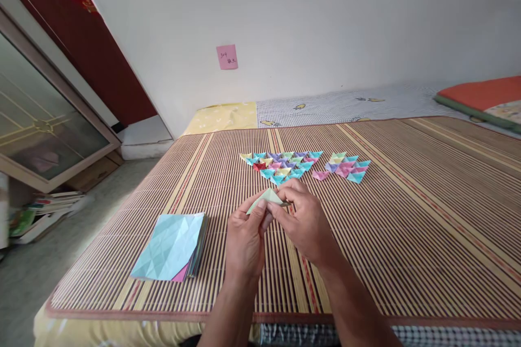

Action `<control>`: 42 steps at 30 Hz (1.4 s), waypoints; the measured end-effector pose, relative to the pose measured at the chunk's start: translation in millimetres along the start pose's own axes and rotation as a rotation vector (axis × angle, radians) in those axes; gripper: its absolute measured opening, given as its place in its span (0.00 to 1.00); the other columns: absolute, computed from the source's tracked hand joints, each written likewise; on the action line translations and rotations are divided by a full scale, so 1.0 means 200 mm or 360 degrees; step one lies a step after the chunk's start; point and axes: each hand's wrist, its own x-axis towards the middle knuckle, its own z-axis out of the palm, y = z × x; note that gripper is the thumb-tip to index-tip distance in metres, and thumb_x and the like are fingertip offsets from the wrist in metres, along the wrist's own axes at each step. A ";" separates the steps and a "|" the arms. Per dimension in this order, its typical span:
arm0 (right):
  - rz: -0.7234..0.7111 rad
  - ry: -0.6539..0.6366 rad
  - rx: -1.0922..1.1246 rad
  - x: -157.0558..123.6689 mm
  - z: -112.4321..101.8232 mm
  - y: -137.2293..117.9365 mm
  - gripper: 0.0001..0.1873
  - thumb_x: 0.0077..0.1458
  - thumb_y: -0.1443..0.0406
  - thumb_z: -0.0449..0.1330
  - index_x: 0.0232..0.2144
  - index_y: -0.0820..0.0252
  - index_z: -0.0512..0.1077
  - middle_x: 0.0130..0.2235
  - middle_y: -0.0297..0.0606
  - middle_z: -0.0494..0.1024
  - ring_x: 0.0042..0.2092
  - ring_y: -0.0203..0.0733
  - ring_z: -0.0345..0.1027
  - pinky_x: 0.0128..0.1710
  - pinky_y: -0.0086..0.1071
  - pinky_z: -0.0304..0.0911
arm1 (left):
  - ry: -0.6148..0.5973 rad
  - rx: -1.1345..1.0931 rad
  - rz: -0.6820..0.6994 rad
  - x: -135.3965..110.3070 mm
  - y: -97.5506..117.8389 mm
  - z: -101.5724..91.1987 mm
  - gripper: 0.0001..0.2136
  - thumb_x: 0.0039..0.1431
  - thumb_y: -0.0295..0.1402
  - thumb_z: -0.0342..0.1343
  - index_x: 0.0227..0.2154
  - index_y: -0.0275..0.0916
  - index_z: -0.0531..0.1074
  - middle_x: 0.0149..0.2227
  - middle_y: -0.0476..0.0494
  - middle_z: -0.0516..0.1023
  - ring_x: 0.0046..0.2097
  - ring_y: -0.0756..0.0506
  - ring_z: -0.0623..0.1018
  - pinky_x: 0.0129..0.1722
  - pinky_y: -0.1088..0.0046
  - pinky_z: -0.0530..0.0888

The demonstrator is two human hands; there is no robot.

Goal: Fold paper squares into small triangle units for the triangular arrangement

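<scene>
My left hand and my right hand meet over the striped bamboo mat, fingers pinched together on a small pale green folded paper piece. Just beyond them lies a large cluster of folded paper triangles in several colours, laid out in rows. A smaller cluster of folded triangles sits to its right. A stack of square coloured paper sheets, pale blue on top and creased, lies to the left of my left hand.
The mat covers a bed with a yellow sheet and a patterned grey sheet behind. An orange cushion lies at far right. A pink note hangs on the wall. Books lie on the floor at left.
</scene>
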 end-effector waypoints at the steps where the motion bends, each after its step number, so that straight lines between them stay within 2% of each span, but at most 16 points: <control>1: 0.0010 -0.0013 0.0003 0.00 0.00 0.00 0.09 0.61 0.69 0.61 0.27 0.57 0.71 0.36 0.37 0.72 0.43 0.47 0.69 0.45 0.44 0.66 | 0.0007 0.0001 0.0003 0.00 0.00 0.00 0.16 0.44 0.35 0.77 0.37 0.35 0.85 0.37 0.40 0.88 0.42 0.43 0.86 0.42 0.73 0.82; 10: 0.0026 -0.0038 -0.0010 0.00 -0.02 -0.03 0.11 0.62 0.69 0.59 0.26 0.57 0.69 0.35 0.37 0.71 0.42 0.46 0.68 0.45 0.43 0.65 | 0.0002 -0.0014 0.0022 0.00 -0.01 0.01 0.15 0.44 0.35 0.77 0.36 0.35 0.85 0.35 0.41 0.87 0.37 0.46 0.86 0.36 0.77 0.81; 21: 0.0029 0.0017 -0.0106 0.00 0.00 -0.01 0.13 0.60 0.69 0.60 0.24 0.56 0.64 0.33 0.35 0.68 0.39 0.45 0.66 0.40 0.41 0.62 | 0.0039 -0.0046 -0.0003 -0.01 -0.02 0.01 0.10 0.50 0.31 0.73 0.35 0.33 0.84 0.35 0.39 0.87 0.39 0.44 0.86 0.40 0.73 0.82; 25: 0.0042 0.0169 -0.0154 0.00 0.01 0.01 0.10 0.56 0.68 0.65 0.29 0.55 0.66 0.34 0.34 0.71 0.38 0.45 0.67 0.39 0.40 0.64 | 0.0077 -0.0071 0.0002 0.00 -0.03 0.00 0.09 0.51 0.30 0.72 0.35 0.34 0.83 0.34 0.41 0.86 0.40 0.43 0.86 0.44 0.68 0.82; 27: 0.0033 0.0224 -0.0104 0.00 0.01 0.01 0.07 0.57 0.67 0.66 0.35 0.55 0.70 0.37 0.36 0.74 0.41 0.46 0.69 0.42 0.41 0.66 | 0.0079 -0.0068 0.0024 0.00 -0.03 0.00 0.11 0.50 0.31 0.73 0.36 0.34 0.83 0.34 0.41 0.87 0.40 0.42 0.86 0.45 0.67 0.82; 30: -0.0039 0.0158 -0.0023 0.00 0.02 0.00 0.04 0.62 0.65 0.63 0.40 0.56 0.74 0.41 0.39 0.76 0.44 0.46 0.70 0.45 0.43 0.67 | 0.0047 -0.0034 0.0061 0.00 -0.04 -0.01 0.14 0.51 0.32 0.73 0.40 0.34 0.84 0.37 0.39 0.87 0.41 0.42 0.86 0.45 0.67 0.82; 32: -0.0061 0.0135 0.0034 0.00 0.03 -0.01 0.03 0.64 0.66 0.60 0.38 0.56 0.75 0.39 0.39 0.76 0.44 0.46 0.71 0.45 0.42 0.67 | 0.0028 0.0007 0.0072 -0.01 -0.05 -0.01 0.16 0.53 0.33 0.72 0.45 0.35 0.83 0.40 0.38 0.87 0.43 0.41 0.86 0.45 0.67 0.82; 35: -0.0058 0.0187 0.0143 0.00 0.05 -0.03 0.08 0.65 0.67 0.57 0.33 0.56 0.73 0.36 0.37 0.74 0.41 0.44 0.71 0.43 0.39 0.67 | 0.0021 0.0079 0.0069 -0.02 -0.05 0.00 0.18 0.56 0.34 0.70 0.50 0.36 0.82 0.41 0.38 0.88 0.45 0.40 0.86 0.47 0.65 0.81; 38: -0.0017 0.0178 0.0200 -0.01 0.06 -0.03 0.09 0.66 0.66 0.56 0.31 0.56 0.72 0.34 0.36 0.74 0.39 0.43 0.70 0.42 0.38 0.67 | 0.0018 0.0130 0.0100 -0.03 -0.05 0.00 0.18 0.57 0.36 0.70 0.49 0.36 0.82 0.41 0.38 0.88 0.45 0.40 0.86 0.48 0.64 0.81; 42: 0.0225 0.0066 0.0379 0.00 0.03 0.00 0.11 0.65 0.61 0.57 0.31 0.57 0.73 0.31 0.35 0.75 0.35 0.42 0.70 0.37 0.35 0.66 | -0.0074 0.0226 0.0101 -0.03 -0.04 0.00 0.17 0.53 0.34 0.72 0.45 0.36 0.83 0.40 0.39 0.88 0.42 0.42 0.86 0.47 0.67 0.80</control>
